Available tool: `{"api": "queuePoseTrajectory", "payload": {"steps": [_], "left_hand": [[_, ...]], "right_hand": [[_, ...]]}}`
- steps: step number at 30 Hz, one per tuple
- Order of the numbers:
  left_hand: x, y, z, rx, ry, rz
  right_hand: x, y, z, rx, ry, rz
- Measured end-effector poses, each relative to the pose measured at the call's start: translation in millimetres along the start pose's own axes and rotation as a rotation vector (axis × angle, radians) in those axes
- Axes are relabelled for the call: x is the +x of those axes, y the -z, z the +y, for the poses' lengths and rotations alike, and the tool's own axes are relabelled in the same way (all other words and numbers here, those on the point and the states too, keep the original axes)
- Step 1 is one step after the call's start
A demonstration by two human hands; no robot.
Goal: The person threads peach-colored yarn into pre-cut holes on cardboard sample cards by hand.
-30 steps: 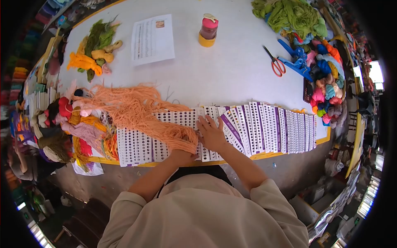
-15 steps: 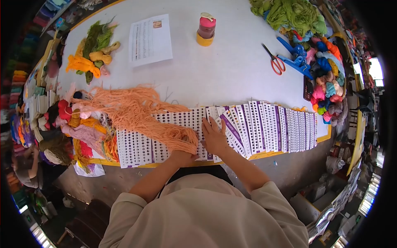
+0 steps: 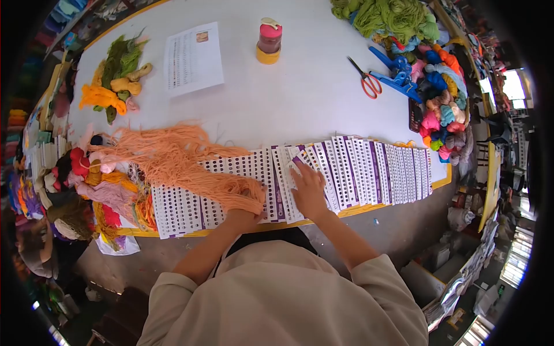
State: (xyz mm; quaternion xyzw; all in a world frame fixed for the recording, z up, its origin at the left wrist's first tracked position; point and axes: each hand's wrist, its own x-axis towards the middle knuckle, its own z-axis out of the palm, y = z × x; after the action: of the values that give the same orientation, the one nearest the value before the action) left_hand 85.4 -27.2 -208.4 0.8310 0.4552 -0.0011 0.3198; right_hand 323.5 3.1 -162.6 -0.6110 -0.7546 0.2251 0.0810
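Observation:
A long skein of peach-orange yarn (image 3: 173,158) trails over the left part of a row of punched cards. My left hand (image 3: 243,217) is closed on its looped near end, with most of the fingers hidden by the strands. The cards (image 3: 355,173) are white with purple strips and lines of dark holes, overlapping along the table's near edge. Palm down, my right hand (image 3: 310,193) rests on the cards just right of the skein, its fingers apart and touching them.
Bundled yarns (image 3: 109,193) lie at the left, with smaller green and orange hanks (image 3: 118,75) behind. A printed sheet (image 3: 193,60) and a pink-topped jar (image 3: 269,43) stand farther back. Scissors (image 3: 369,83), blue clamps (image 3: 398,78) and a colourful yarn pile (image 3: 444,98) occupy the right.
My right hand has moved right across the cards, and the cards beside it lie differently, with more of a white one showing. My left hand stays on the yarn. The whole view has shifted slightly.

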Motion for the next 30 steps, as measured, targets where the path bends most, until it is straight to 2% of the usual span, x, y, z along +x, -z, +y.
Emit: {"api": "queuePoseTrajectory", "payload": {"steps": [2, 5, 6, 7, 9, 11, 13, 15, 17, 18, 20, 21, 23, 24, 26, 28, 29, 30], "left_hand": [[-3.0, 9.0, -3.1, -0.046, -0.021, 0.04], [-16.8, 33.0, 2.1, -0.083, -0.038, 0.26], [-21.6, 32.8, -1.1, -0.081, -0.044, 0.261], [-28.0, 36.6, -4.0, -0.621, -0.013, 0.313], [-39.9, 52.4, -12.3, -1.154, 0.014, 0.346], [-65.5, 135.9, 11.0, -1.471, 0.314, 0.531], [-79.9, 179.6, 27.5, -1.373, 0.236, 0.85], [-92.3, 208.6, 33.9, -1.306, -0.014, 1.07], [-92.4, 231.0, 47.6, -1.51, -0.016, 1.092], [-81.4, 236.6, 63.5, -1.545, -0.113, 1.055], [-71.3, 222.9, 53.0, -1.437, -0.186, 0.743], [-66.0, 216.2, 47.7, -1.361, -0.227, 0.597], [-35.7, 187.1, 55.2, -1.701, -0.083, 0.242], [-20.7, 172.5, 58.9, -1.846, 0.031, 0.079], [5.9, 148.5, 73.3, -1.77, 0.251, 0.112], [20.9, 117.2, 63.6, -1.793, 0.334, 0.147], [27.5, 101.8, 57.0, -1.809, 0.403, 0.175], [31.0, 90.1, 49.5, -1.843, 0.431, 0.2]], "right_hand": [[-18.3, 8.7, 22.7, -0.03, -0.069, 0.101], [-33.3, 11.5, 41.5, -0.069, -0.112, 0.111], [-33.3, 12.5, 39.4, -0.08, -0.123, 0.105], [-30.9, 11.1, 38.6, -0.084, -0.1, 0.096], [-24.2, 1.6, 40.3, -0.105, -0.07, 0.095], [-16.8, -3.3, 39.1, -0.116, -0.091, 0.063], [-14.1, -5.2, 42.8, -0.101, -0.079, 0.062], [-9.3, -5.6, 48.2, -0.141, -0.098, 0.048], [-9.1, -3.4, 50.7, -0.115, -0.148, 0.084], [-6.5, -3.2, 53.3, -0.084, -0.171, 0.103], [-0.7, -8.9, 60.6, -0.044, -0.216, 0.13], [4.3, -9.6, 63.0, 0.037, -0.316, 0.145], [19.1, -5.6, 65.8, 0.172, -0.5, 0.096], [24.8, -3.1, 65.7, 0.17, -0.511, 0.097], [31.5, 0.3, 71.4, 0.119, -0.448, 0.101], [42.1, 14.4, 73.7, -0.066, -0.25, 0.115], [48.9, 13.6, 81.1, -0.008, -0.14, 0.104], [56.7, 15.6, 83.4, -0.002, -0.135, 0.093]]}}
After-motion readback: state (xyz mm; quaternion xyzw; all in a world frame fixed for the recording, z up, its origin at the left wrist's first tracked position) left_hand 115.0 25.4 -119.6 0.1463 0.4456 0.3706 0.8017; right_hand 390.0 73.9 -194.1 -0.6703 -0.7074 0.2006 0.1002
